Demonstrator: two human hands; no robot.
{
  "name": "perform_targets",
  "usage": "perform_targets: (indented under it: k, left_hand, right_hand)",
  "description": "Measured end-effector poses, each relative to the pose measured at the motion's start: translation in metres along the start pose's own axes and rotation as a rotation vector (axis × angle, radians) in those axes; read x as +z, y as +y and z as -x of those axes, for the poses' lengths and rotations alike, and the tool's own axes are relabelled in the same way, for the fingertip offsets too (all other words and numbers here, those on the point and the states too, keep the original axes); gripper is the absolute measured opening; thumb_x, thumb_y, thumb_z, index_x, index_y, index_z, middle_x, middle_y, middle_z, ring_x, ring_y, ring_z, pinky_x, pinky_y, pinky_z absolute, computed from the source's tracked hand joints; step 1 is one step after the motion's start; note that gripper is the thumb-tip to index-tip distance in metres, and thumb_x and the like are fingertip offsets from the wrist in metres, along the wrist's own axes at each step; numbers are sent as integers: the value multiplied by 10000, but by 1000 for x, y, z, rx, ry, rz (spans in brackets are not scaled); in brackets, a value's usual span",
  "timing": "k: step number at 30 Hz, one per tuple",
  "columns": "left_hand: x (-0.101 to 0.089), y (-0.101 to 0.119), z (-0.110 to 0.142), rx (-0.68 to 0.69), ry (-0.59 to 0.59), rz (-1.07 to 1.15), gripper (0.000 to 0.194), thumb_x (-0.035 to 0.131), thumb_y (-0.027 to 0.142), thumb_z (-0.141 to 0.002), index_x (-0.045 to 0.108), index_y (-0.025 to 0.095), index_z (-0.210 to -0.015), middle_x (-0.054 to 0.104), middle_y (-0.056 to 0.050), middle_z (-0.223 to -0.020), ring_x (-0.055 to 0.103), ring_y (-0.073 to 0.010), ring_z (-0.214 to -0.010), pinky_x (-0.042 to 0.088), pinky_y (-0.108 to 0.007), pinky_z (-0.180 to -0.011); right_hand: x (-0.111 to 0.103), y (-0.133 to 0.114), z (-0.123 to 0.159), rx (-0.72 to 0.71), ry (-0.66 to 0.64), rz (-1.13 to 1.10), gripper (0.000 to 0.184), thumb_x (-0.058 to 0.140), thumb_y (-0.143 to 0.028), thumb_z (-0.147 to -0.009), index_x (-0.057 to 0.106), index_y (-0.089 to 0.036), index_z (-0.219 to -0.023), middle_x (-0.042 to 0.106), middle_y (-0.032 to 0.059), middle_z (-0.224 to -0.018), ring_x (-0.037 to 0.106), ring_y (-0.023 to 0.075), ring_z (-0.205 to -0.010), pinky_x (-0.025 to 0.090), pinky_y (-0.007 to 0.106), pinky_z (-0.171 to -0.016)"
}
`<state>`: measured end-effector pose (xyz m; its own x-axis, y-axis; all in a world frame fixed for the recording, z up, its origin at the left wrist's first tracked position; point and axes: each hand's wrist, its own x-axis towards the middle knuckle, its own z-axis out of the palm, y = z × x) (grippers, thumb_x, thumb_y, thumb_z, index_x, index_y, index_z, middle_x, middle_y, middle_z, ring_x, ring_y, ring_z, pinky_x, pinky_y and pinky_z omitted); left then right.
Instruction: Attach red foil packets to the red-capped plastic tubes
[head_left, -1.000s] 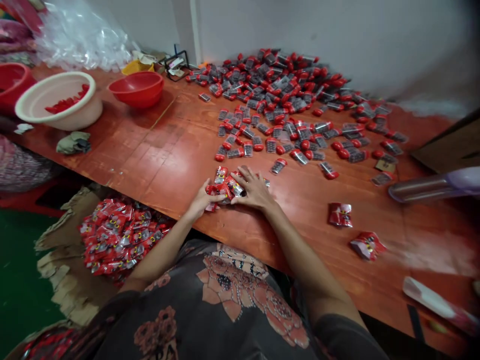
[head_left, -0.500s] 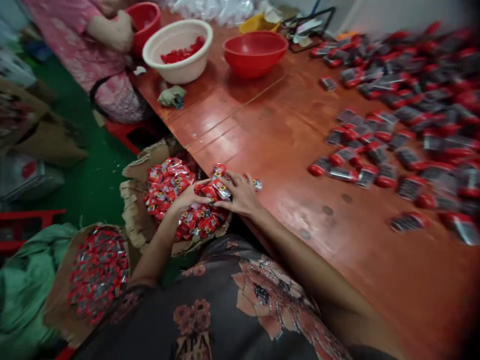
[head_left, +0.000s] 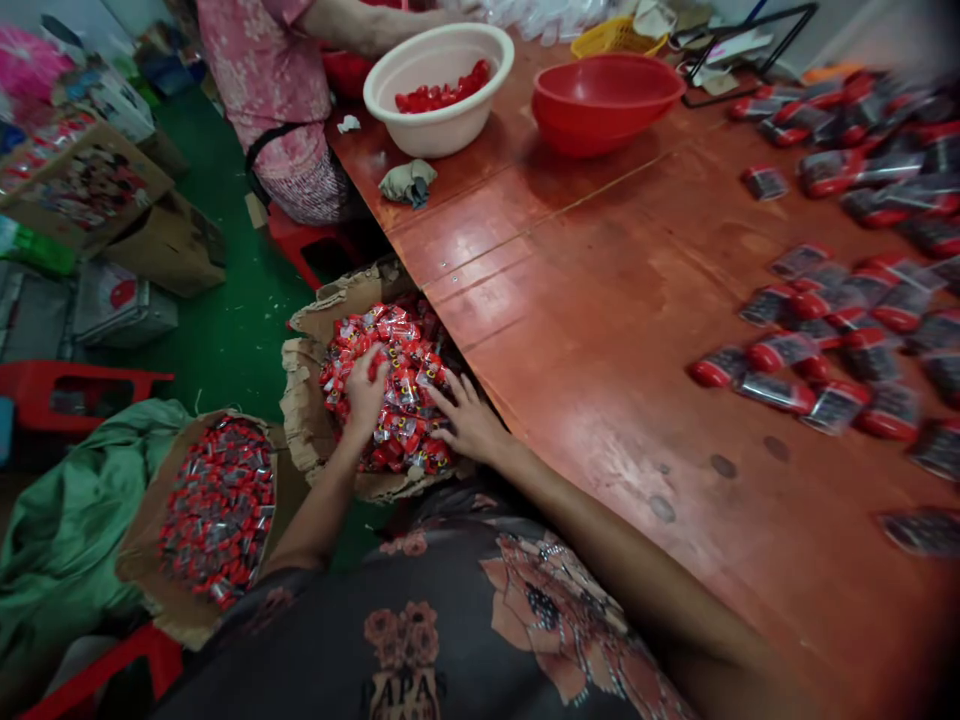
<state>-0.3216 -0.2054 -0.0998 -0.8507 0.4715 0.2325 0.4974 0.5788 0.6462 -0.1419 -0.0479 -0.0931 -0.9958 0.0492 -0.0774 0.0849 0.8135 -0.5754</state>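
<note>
A torn-edged cardboard box (head_left: 304, 385) beside the table holds a heap of small red items in clear wrappers (head_left: 401, 375). Over the heap's left side is my left hand (head_left: 365, 392), its fingers loosely bent and apart, with nothing visible in them. My right hand (head_left: 472, 422) has its fingers spread at the heap's right side, near the table edge, and grips nothing. Whether the fingertips touch the wrapped items cannot be made out.
Many red-and-clear packs (head_left: 870, 370) lie across the right of the red-brown table (head_left: 570, 330). At the back stand a white basin (head_left: 450, 135) with red pieces and a red bowl (head_left: 600, 110). Another filled box (head_left: 142, 550) is at left. A person in pink (head_left: 266, 80) sits beyond.
Both hands held several wrapped items together at the table edge; those have left my hands. The hands have moved apart over the box. My view has shifted left.
</note>
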Motion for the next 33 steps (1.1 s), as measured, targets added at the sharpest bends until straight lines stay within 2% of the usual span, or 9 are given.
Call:
perform_targets:
  k: [5, 8, 12, 14, 17, 21, 25, 29, 33]
  left_hand:
    - [53, 12, -3, 145, -292, -168, 476, 581, 157, -870, 606, 281, -1329, 571, -39, -1429, 516, -226, -1315, 407, -376, -1102]
    - [70, 0, -23, 123, -338, -257, 546, 556, 114, -852, 574, 290, -1369, 501, -12, -1499, 534, -224, -1292, 430, -367, -1082]
    - [89, -10, -56, 161, -415, -339, 587, 554, 112, -837, 538, 271, -1402, 400, -17, -1567, 517, -255, -1303, 437, -403, -1071]
    - [99, -11, -72, 152, -431, -364, 554, 543, 116, -841, 561, 257, -1376, 425, -24, -1554, 516, -262, -1301, 435, -404, -1069]
    - [108, -15, -97, 77, -425, -379, 520, 485, 109, -866, 572, 242, -1361, 538, -45, -1467, 561, -258, -1250, 459, -387, -1033]
    - [105, -25, -119, 35, -422, -369, 594, 438, 86, -880, 488, 277, -1440, 519, -29, -1484, 548, -234, -1278, 458, -359, -1027]
    - [93, -39, -117, 23, -449, -360, 675, 481, 74, -853, 429, 319, -1480, 487, -3, -1513, 536, -231, -1293, 437, -349, -1046]
    - [78, -54, -100, -2, -455, -366, 618, 501, 155, -891, 423, 323, -1481, 597, -45, -1401, 578, -235, -1237, 440, -341, -1022]
    - [58, -57, -86, -28, -449, -324, 575, 572, 191, -878, 491, 301, -1437, 678, -99, -1257, 626, -251, -1146, 454, -362, -984]
  right_hand:
    - [18, -1, -4, 53, -191, 144, 928, 766, -382, -775, 262, -320, -1552, 50, 128, -1676, 60, 476, -1502, 413, 642, -1042]
    - [25, 2, -19, 135, -277, 182, 948, 788, -267, -752, 281, -268, -1553, 101, 215, -1649, 381, 456, -1408, 482, 521, -1018]
    - [33, 8, -42, 275, -330, 226, 777, 584, -166, -874, 237, -210, -1567, 63, 284, -1619, 718, 335, -1045, 598, 381, -780]
    - [36, 11, -52, 288, -307, 262, 718, 459, -111, -900, 220, -209, -1570, 32, 275, -1620, 736, 310, -999, 603, 375, -734]
    - [40, 17, -63, 203, -246, 300, 706, 390, -55, -897, 237, -216, -1567, 144, 210, -1638, 647, 314, -1190, 573, 388, -869]
    - [36, 20, -68, 277, -233, 274, 728, 384, -17, -894, 244, -268, -1563, 317, 158, -1608, 659, 277, -1165, 541, 366, -919]
    - [31, 14, -62, 292, -331, 149, 777, 431, 4, -853, 237, -235, -1567, 170, 220, -1639, 721, 263, -1022, 548, 335, -874]
    - [35, 8, -49, 141, -361, 174, 829, 481, -12, -814, 224, -230, -1571, 118, 195, -1650, 630, 353, -1194, 507, 427, -974]
    - [36, -1, -37, 111, -339, 179, 783, 456, -23, -821, 286, -239, -1554, 154, 143, -1652, 546, 374, -1293, 488, 475, -1005]
